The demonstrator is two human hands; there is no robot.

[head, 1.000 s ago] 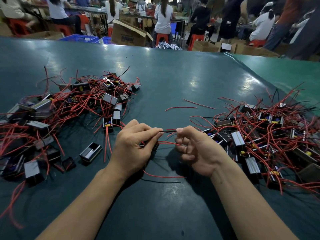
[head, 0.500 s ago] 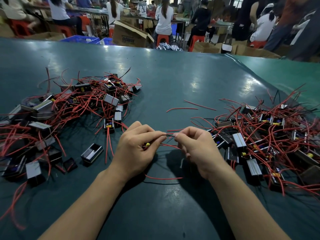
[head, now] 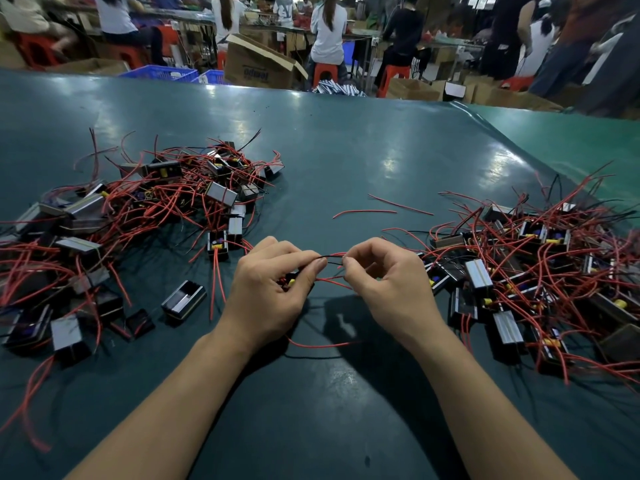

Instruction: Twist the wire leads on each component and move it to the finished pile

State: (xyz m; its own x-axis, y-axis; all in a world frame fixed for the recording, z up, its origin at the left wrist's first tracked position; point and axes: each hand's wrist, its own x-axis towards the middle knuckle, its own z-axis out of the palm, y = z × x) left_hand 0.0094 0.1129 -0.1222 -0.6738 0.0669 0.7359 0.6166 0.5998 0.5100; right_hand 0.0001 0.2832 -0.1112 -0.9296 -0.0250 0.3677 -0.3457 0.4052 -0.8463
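Head view: left hand (head: 268,292) grips component (head: 289,282); right hand (head: 388,282) pinches its leads (head: 332,260).

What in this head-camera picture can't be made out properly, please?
- Component, head view: mostly hidden inside the left hand.
- Whether the wire leads are twisted: too thin to tell.
- Left pile and right pile: cut off by the frame edges.
- Right hand grip: fingertips cover it.

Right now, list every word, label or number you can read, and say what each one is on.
Cardboard box: dark print on its side, upside down and blurred, not readable.
White shirt of a person far back: a large mark, too blurred to read.
Components in the piles: no readable marking.
Nothing else bears text.
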